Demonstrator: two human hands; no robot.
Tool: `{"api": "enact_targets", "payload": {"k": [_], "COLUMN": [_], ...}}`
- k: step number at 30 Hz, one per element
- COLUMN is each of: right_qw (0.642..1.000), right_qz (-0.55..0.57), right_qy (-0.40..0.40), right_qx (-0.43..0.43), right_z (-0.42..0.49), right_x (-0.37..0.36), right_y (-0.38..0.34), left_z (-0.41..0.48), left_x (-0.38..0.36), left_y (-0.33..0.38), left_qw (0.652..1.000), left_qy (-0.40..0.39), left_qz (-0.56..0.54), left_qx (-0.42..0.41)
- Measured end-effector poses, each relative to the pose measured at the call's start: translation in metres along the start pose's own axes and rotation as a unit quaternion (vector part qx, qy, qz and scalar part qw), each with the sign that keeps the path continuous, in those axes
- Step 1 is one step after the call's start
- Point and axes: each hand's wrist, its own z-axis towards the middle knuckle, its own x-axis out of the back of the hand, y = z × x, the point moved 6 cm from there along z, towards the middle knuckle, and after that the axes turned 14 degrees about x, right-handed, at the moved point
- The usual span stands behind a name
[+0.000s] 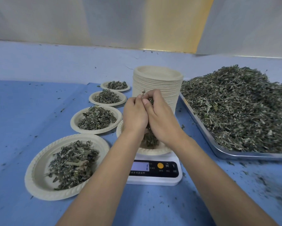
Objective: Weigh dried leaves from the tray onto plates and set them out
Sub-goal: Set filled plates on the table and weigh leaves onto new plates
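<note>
A white digital scale (155,172) stands in the middle of the blue table, and a cream paper plate (150,151) with some dried leaves sits on it. Above that plate my left hand (134,114) and my right hand (161,118) are pressed together, fingers curled round a bunch of dried leaves (149,100). To the right lies a metal tray (202,126) heaped with dried leaves (238,106). Several filled plates run in a row at the left, the nearest plate (39,173) large in the foreground.
A tall stack of empty paper plates (157,85) stands just behind my hands. Leaf crumbs are scattered over the blue cloth (259,181) at the right front. A pale wall closes the back of the table.
</note>
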Motion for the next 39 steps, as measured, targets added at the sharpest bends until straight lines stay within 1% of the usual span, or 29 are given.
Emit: {"api": "enact_targets", "payload": {"k": [3, 7, 11, 17, 21, 24, 30, 35, 39], "right_qw": [1.0, 0.999, 0.998, 0.996, 0.995, 0.993, 0.994, 0.992, 0.993], "right_qz": [-0.025, -0.036, -0.054, -0.086, -0.1, -0.108, -0.061, -0.052, -0.037], "right_qy": [0.008, 0.013, 0.007, 0.018, 0.023, 0.016, -0.029, -0.049, -0.026], "right_qx": [0.014, 0.01, 0.009, 0.009, -0.009, -0.033, -0.09, -0.105, -0.105], "right_z": [0.0, 0.0, 0.001, 0.002, 0.002, 0.0, -0.003, -0.005, -0.004], "right_x": [0.003, 0.005, 0.007, 0.017, 0.021, 0.023, 0.017, 0.017, 0.02], "right_y": [-0.001, 0.001, 0.002, 0.004, 0.009, 0.013, 0.018, 0.017, 0.015], "left_z": [0.001, 0.001, 0.001, 0.002, 0.006, 0.011, 0.021, 0.019, 0.02], "left_x": [-0.001, -0.002, 0.0, 0.007, 0.014, 0.023, 0.026, 0.024, 0.025], "left_y": [0.003, 0.004, 0.007, 0.012, 0.013, 0.014, 0.011, 0.01, 0.011], "left_qw": [0.998, 0.995, 0.993, 0.992, 0.995, 0.997, 0.998, 0.997, 0.998], "left_qy": [-0.008, -0.013, 0.007, 0.034, 0.042, 0.049, 0.01, 0.003, 0.008], "left_qz": [0.055, 0.082, 0.092, 0.068, 0.033, 0.003, -0.056, -0.07, -0.063], "left_qx": [-0.033, -0.051, -0.076, -0.098, -0.086, -0.061, 0.01, 0.018, 0.018]}}
